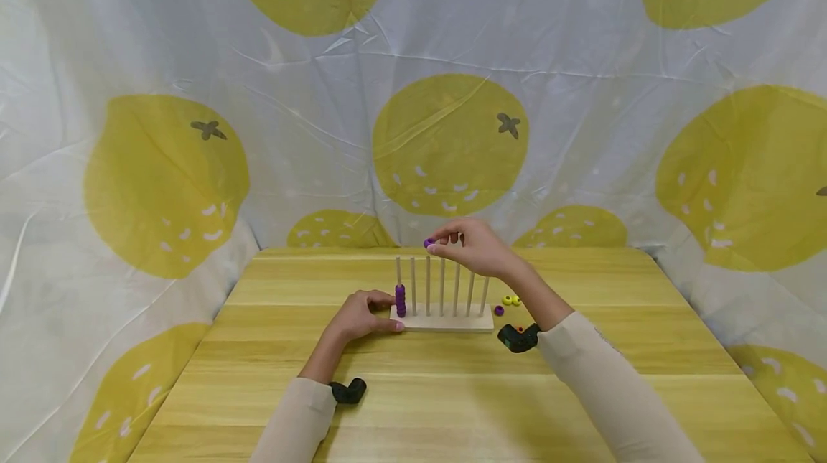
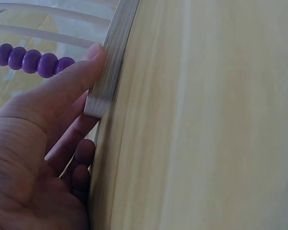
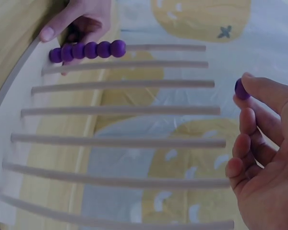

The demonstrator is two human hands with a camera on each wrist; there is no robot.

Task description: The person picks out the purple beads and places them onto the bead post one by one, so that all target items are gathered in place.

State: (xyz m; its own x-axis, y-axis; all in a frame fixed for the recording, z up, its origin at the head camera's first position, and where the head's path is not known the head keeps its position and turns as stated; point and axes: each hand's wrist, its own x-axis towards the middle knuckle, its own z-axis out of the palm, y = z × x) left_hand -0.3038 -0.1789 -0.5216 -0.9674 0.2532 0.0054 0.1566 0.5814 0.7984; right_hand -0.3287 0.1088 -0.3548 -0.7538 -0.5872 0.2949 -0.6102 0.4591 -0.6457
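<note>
A pale wooden peg board (image 1: 446, 321) with several upright dowels stands on the table. Its leftmost dowel carries a stack of several purple beads (image 1: 400, 301), and the upper part of that dowel is bare. My left hand (image 1: 363, 315) grips the board's left end, thumb along the front edge and fingers behind. Above the dowel tops, my right hand (image 1: 474, 246) pinches a single purple bead (image 3: 241, 89) between thumb and forefinger. In the right wrist view this bead sits apart from the dowel ends, and the other fingers curl loosely.
Right of the board lie a loose purple bead (image 1: 499, 311) and yellow beads (image 1: 507, 300). An orange bead (image 1: 520, 329) shows by the black right wrist camera (image 1: 517, 339). The wooden table (image 1: 426, 405) meets a lemon-print cloth (image 1: 323, 125) behind.
</note>
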